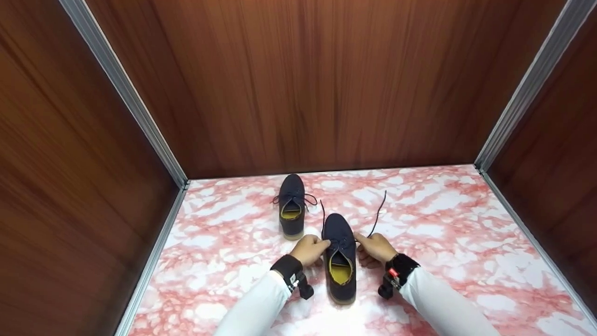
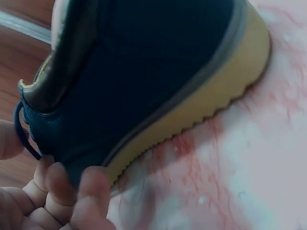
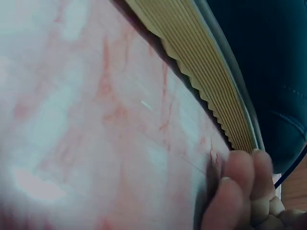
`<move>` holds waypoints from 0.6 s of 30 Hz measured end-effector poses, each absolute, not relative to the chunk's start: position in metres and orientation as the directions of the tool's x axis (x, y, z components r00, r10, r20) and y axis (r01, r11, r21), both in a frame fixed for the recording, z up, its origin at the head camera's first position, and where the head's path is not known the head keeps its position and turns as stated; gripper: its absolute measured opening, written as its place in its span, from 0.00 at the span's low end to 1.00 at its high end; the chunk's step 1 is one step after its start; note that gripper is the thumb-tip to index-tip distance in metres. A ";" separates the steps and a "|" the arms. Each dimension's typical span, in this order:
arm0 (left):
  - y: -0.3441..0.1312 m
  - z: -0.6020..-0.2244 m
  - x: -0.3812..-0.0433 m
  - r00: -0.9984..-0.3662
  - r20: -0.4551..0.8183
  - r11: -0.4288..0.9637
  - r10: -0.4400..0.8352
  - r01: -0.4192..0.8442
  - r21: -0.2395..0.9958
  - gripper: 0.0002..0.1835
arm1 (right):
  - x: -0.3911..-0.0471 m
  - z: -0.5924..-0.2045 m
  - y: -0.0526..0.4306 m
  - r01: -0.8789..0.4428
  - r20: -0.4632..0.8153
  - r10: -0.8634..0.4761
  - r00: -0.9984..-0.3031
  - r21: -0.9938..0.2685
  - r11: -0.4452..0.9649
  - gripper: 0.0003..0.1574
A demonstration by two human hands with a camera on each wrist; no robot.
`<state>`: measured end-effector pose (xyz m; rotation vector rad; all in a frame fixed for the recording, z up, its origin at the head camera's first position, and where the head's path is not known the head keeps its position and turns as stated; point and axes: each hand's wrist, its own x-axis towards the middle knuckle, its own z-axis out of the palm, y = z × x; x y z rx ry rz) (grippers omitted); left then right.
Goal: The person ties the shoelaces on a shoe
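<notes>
A dark navy lace-up shoe [image 1: 338, 227] with a yellow lining stands on the tabletop, toe pointing away from me. At its left side my left hand [image 1: 309, 250] pinches one shoelace [image 2: 21, 128] between thumb and fingers, close to the eyelets; the loose end of that lace reaches up past the toe. On the other side my right hand [image 1: 377, 248] pinches the second lace [image 1: 378, 212], whose free end sticks up and away to the right. In the right wrist view, its fingers [image 3: 240, 167] are beside the ridged tan sole [image 3: 196, 62].
A matching shoe [image 1: 292, 184], its laces tied in a bow, stands behind and to the left. The red-and-white marbled tabletop [image 1: 443, 280] is bounded by brown wood-look panels [image 1: 298, 93] at the back and both sides, with metal corner posts [image 1: 135, 107].
</notes>
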<state>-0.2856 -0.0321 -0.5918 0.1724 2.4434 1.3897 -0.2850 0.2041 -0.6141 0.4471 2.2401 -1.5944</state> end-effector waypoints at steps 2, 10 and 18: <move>-0.033 -0.593 -0.286 -0.937 -0.222 0.504 0.270 -0.059 0.862 0.20 | -0.288 -0.617 0.204 0.463 -0.466 0.061 -0.883 -0.839 0.286 0.35; -0.036 -0.595 -0.287 -0.929 -0.234 0.451 0.287 -0.085 0.888 0.18 | -0.292 -0.619 0.206 0.488 -0.501 -0.030 -0.865 -0.854 0.181 0.23; -0.036 -0.594 -0.286 -0.925 -0.241 0.410 0.292 -0.107 0.906 0.14 | -0.294 -0.618 0.212 0.418 -0.435 -0.080 -0.897 -0.893 0.167 0.11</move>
